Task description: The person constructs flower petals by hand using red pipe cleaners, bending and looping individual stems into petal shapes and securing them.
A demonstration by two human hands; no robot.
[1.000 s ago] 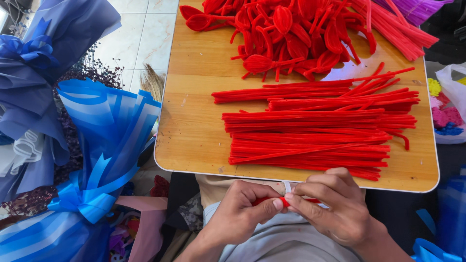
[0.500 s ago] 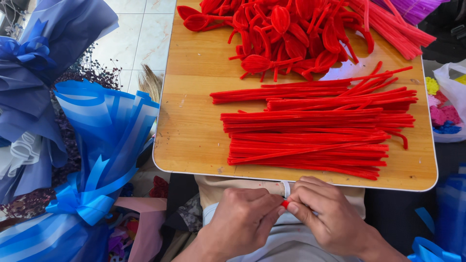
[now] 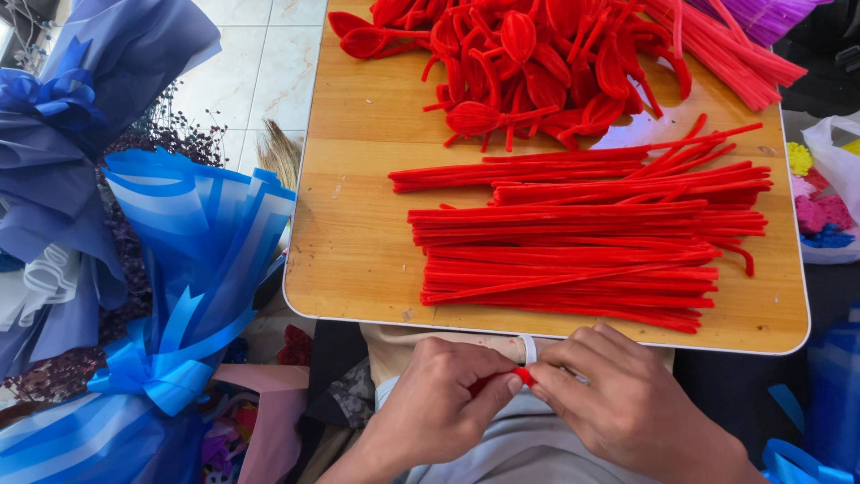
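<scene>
My left hand [image 3: 439,394] and my right hand [image 3: 618,399] meet below the front edge of a wooden table [image 3: 358,260], over my lap. Both pinch a short red pipe cleaner piece [image 3: 521,376] between their fingertips; most of it is hidden by the fingers. A white band [image 3: 529,348] shows just above the fingers. On the table lies a stack of straight red pipe cleaners [image 3: 582,246]. Farther back sits a heap of red pipe cleaners bent into petal loops [image 3: 537,58].
Blue wrapped bouquets with ribbon bows [image 3: 170,296] and a darker blue bouquet [image 3: 81,116] stand left of the table on a tiled floor. A plastic bag of coloured pom-poms [image 3: 829,202] sits at the right. Purple pipe cleaners [image 3: 770,13] lie at the far right corner.
My hands have drawn slightly lower and closer together, and the fingers have closed more tightly over the red piece. The table and piles are unchanged.
</scene>
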